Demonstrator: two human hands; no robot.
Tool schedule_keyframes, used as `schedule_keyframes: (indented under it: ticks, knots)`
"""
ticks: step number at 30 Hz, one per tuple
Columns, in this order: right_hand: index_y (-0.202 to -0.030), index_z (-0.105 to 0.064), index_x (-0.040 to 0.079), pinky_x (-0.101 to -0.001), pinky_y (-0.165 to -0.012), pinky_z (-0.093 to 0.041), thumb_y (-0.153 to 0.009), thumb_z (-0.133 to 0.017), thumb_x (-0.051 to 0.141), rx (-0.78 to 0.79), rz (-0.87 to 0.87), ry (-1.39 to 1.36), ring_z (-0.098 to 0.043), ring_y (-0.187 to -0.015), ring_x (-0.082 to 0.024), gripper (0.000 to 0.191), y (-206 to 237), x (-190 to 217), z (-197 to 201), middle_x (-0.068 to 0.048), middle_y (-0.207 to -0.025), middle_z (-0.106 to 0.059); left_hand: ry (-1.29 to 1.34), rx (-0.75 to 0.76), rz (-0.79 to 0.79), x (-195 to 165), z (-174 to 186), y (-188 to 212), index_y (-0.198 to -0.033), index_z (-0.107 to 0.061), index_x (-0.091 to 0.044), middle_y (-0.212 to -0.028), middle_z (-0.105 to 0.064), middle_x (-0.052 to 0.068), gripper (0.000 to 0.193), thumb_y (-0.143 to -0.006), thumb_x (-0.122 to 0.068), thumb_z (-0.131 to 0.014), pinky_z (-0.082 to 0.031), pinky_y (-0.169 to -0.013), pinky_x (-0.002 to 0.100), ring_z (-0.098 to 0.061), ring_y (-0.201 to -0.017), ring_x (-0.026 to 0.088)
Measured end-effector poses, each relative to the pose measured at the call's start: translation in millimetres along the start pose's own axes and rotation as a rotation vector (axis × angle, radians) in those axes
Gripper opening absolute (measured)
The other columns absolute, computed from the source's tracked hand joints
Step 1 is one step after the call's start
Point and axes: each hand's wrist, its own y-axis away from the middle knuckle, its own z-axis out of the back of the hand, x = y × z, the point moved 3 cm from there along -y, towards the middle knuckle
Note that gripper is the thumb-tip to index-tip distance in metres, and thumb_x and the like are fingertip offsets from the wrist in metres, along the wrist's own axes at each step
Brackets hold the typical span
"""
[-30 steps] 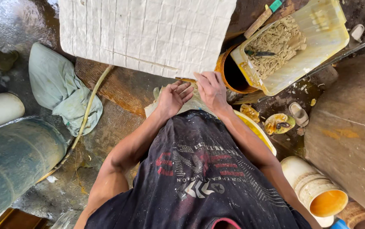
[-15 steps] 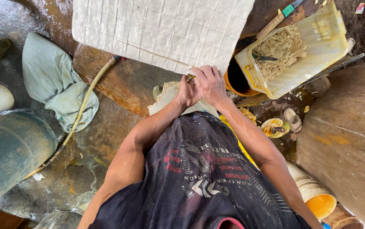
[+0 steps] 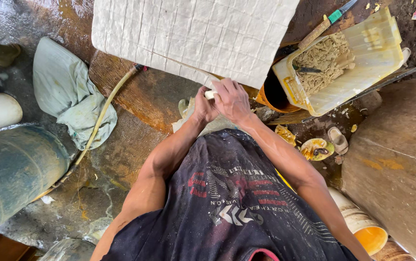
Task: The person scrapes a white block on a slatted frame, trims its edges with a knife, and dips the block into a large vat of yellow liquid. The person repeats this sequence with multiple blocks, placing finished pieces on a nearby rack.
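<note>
A big white slab (image 3: 193, 34) scored into small squares lies on a wet wooden board (image 3: 140, 92) in front of me. My left hand (image 3: 201, 108) and my right hand (image 3: 233, 99) meet at the slab's near edge. Between them shows a small white block (image 3: 210, 94), pinched by the fingers of both hands. The right hand's fingers curl over the block and hide most of it. A crumpled pale cloth (image 3: 188, 118) lies just under the hands.
A yellow plastic tub (image 3: 377, 53) of beige shreds leans on an orange bucket (image 3: 271, 93) at the right, with a green-handled knife (image 3: 331, 18) behind. A grey cloth (image 3: 68, 96), a hose (image 3: 99, 121) and a dark drum (image 3: 10, 169) lie left. A white bucket (image 3: 365, 229) stands lower right.
My hands were spread apart at the slab's edge; now they are drawn together around the small white block. The view has shifted slightly to the right.
</note>
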Motion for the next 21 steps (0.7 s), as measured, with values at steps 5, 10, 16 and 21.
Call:
schedule_keyframes:
  ticks: [5,10,16,21]
  knots:
    - [-0.098,-0.067,0.006,-0.0425,-0.078,-0.052,-0.090,-0.070,0.011,0.010,0.010,-0.020,-0.060,-0.090,-0.028,0.010,21,0,-2,-0.009,-0.097,-0.058,0.006,0.032,-0.158,-30,-4,7,-0.112,-0.063,-0.009,-0.099,-0.071,0.011,0.040,-0.100,-0.041,-0.041,-0.059,-0.081,0.046,-0.069,-0.092,0.029]
    - [-0.100,-0.068,0.006,-0.0354,-0.067,-0.051,-0.098,-0.066,0.014,0.012,-0.459,-0.375,-0.058,-0.077,-0.021,0.009,64,-31,-10,-0.005,-0.095,-0.060,-0.147,-0.055,-0.041,-24,-2,31,-0.103,-0.062,-0.003,-0.089,-0.070,0.015,0.025,-0.101,-0.024,-0.049,-0.060,-0.074,0.044,-0.069,-0.082,0.027]
    - [-0.124,-0.065,0.010,-0.0445,-0.090,-0.052,-0.103,-0.049,0.055,-0.478,-1.348,-1.666,-0.061,-0.104,-0.025,0.052,143,-58,-7,-0.011,-0.119,-0.066,-0.663,0.083,0.271,64,-42,21,-0.101,-0.066,-0.002,-0.087,-0.071,0.012,0.026,-0.098,-0.025,-0.055,-0.060,-0.068,0.040,-0.070,-0.077,0.024]
    - [-0.133,-0.055,0.019,-0.0520,-0.108,-0.042,-0.100,-0.046,0.057,-0.911,-1.184,-2.163,-0.058,-0.124,-0.030,0.051,161,-75,17,-0.008,-0.131,-0.065,-1.611,0.507,-0.354,147,-113,-17,-0.111,-0.070,-0.003,-0.101,-0.072,0.013,0.030,-0.098,-0.029,-0.062,-0.058,-0.084,0.043,-0.070,-0.095,0.031]
